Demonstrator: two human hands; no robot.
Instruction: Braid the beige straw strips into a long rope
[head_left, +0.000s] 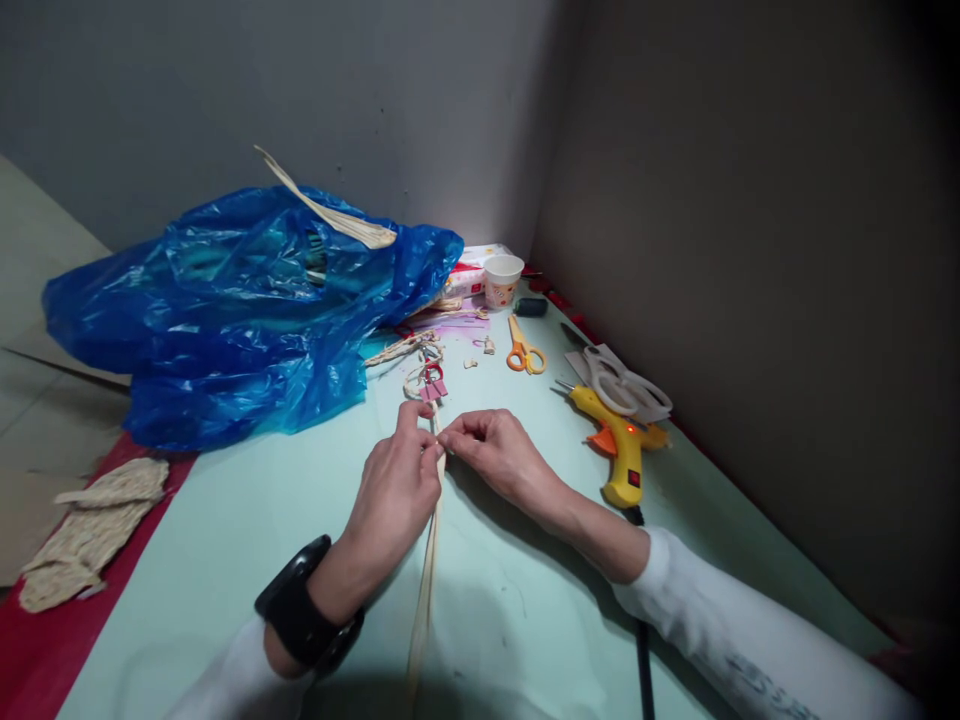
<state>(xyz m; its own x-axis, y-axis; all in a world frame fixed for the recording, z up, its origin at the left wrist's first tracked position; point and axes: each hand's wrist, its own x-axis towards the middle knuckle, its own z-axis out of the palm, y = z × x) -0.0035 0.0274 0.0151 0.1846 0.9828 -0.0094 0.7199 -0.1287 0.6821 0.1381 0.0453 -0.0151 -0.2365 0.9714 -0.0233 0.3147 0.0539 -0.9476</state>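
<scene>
My left hand [397, 475] and my right hand [495, 450] meet over the middle of the table, fingertips pinched on a pale strip of dried plant fibre [426, 580]. The strip runs from between my fingers down toward the near edge. Just beyond my fingertips lies a small pink piece [433, 391] with a red ring [434, 373] and thin pale braided cord [401, 349] around it. Exactly how the strip joins these is hidden by my fingers. A dark watch sits on my left wrist.
A crumpled blue plastic bag [247, 320] fills the left back, a dried strip [330, 212] on top. Orange scissors [523, 347], white scissors [622, 385], a yellow glue gun [621, 445] and its cord are at right. A paper cup [502, 283] and dark thread spool [531, 307] stand behind; woven pieces [97, 530] lie left.
</scene>
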